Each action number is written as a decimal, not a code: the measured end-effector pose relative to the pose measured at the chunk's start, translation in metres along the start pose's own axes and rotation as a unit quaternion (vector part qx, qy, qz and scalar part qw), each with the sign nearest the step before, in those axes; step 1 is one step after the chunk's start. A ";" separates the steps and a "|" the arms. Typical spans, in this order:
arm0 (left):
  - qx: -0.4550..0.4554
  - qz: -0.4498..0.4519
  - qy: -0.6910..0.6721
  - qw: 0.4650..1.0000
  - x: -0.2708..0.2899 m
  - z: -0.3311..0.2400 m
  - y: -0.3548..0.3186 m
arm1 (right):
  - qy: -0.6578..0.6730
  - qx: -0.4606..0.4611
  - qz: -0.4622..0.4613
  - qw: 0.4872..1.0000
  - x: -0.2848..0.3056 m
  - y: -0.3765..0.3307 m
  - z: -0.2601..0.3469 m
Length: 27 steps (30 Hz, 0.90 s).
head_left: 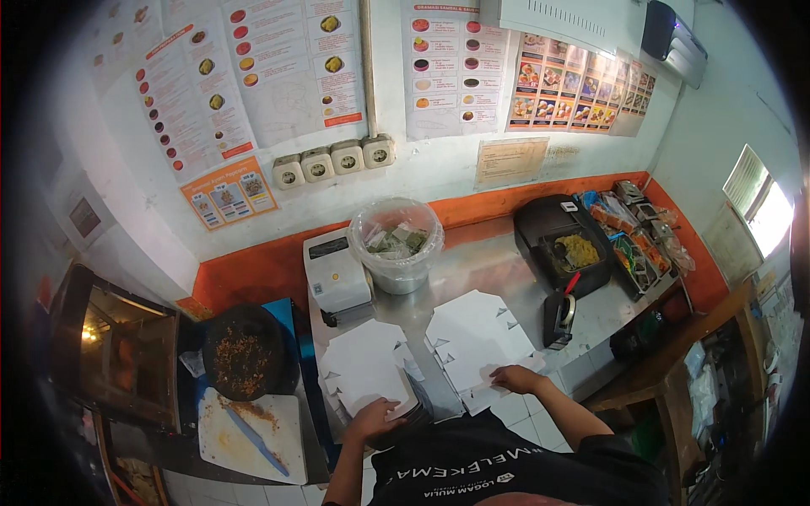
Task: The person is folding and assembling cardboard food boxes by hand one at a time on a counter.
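Note:
On the steel worktop in front of me lie two white cardboard box blanks, creased and unfolded. The left blank (pixel 361 363) tops a stack of them, and its near edge is under my left hand (pixel 374 419). The fingers of that hand stretch over the cardboard, resting on it. A single right blank (pixel 479 333) lies flat beside the stack, slightly turned. At its near edge, my right hand (pixel 516 379) has its fingers closed on the flap; the underside of the grip is hidden.
Behind stand a white label printer (pixel 337 278), a bag-lined bucket (pixel 396 244) of small packets and a black container (pixel 567 249) with yellow food. A tape dispenser (pixel 558 316) sits at right. A knife (pixel 257 440) lies on the cutting board (pixel 224 455) left, near a dark round block (pixel 245 352).

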<state>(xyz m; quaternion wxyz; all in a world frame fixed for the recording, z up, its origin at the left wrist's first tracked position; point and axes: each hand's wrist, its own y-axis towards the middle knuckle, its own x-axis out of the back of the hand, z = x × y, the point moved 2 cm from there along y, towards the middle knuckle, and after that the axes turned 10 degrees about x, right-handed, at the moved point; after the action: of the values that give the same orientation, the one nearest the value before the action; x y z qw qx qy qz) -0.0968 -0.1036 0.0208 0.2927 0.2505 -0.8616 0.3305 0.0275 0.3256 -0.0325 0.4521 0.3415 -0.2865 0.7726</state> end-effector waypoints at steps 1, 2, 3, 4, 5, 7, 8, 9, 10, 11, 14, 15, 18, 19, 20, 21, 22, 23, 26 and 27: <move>0.001 -0.017 -0.012 1.000 0.000 0.000 0.000 | -0.004 0.001 -0.012 1.000 0.003 0.003 0.004; 0.004 -0.033 -0.026 0.999 0.000 -0.002 0.000 | -0.007 0.003 -0.022 1.000 0.007 0.005 0.011; 0.001 -0.046 -0.028 0.999 -0.001 -0.005 -0.001 | -0.009 0.002 -0.020 1.000 0.011 0.005 0.017; -0.004 -0.060 -0.027 0.998 0.003 -0.011 -0.001 | -0.014 0.002 -0.023 1.000 0.017 0.007 0.022; -0.010 -0.073 -0.025 0.997 0.007 -0.016 0.000 | -0.018 0.002 -0.027 0.999 0.023 0.009 0.025; -0.013 -0.063 -0.053 0.997 0.013 -0.033 0.001 | 0.005 -0.008 -0.027 1.000 0.035 0.010 0.029; -0.013 -0.054 -0.065 0.996 0.014 -0.043 0.001 | 0.021 -0.013 -0.027 0.999 0.038 0.011 0.032; -0.027 -0.051 -0.066 0.996 0.018 -0.054 0.002 | 0.060 -0.023 -0.021 0.998 0.042 0.012 0.034; -0.041 -0.050 -0.069 0.996 0.024 -0.068 0.005 | 0.098 -0.031 -0.014 0.995 0.048 0.014 0.036; -0.053 -0.046 -0.072 0.995 0.026 -0.080 0.008 | 0.139 -0.041 -0.005 0.989 0.049 0.014 0.038; -0.088 -0.018 -0.065 0.994 0.023 -0.108 0.022 | 0.188 -0.070 -0.051 0.978 0.057 0.013 0.044; -0.122 -0.048 -0.076 0.989 0.019 -0.117 0.029 | 0.152 -0.078 -0.080 0.982 0.062 0.012 0.048; -0.193 -0.141 -0.074 0.968 0.006 -0.140 0.050 | 0.010 -0.081 -0.178 0.981 0.072 0.015 0.080; -0.200 -0.170 -0.055 0.963 0.005 -0.151 0.056 | -0.045 -0.064 -0.192 0.978 0.074 0.015 0.091; -0.207 -0.199 -0.037 0.957 0.001 -0.157 0.061 | -0.099 -0.046 -0.204 0.973 0.077 0.016 0.100; -0.214 -0.197 -0.025 0.957 -0.006 -0.157 0.069 | -0.154 -0.027 -0.215 0.964 0.079 0.016 0.108; -0.221 -0.197 -0.012 0.955 -0.014 -0.156 0.081 | -0.158 -0.011 -0.235 0.959 0.079 0.015 0.114; -0.230 -0.195 0.001 0.954 -0.019 -0.156 0.088 | -0.161 0.004 -0.257 0.953 0.079 0.014 0.119; -0.238 -0.211 -0.033 0.947 -0.025 -0.159 0.095 | -0.146 0.021 -0.295 0.944 0.075 0.009 0.123; -0.234 -0.232 -0.043 0.943 -0.027 -0.161 0.093 | -0.138 0.023 -0.303 0.943 0.074 0.008 0.123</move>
<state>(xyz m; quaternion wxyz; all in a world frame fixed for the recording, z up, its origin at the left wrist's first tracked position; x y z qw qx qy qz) -0.0812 0.0786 0.0615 0.3740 0.3824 -0.8443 0.0313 0.0269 0.2669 0.0990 0.6130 0.5257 -0.2106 0.5509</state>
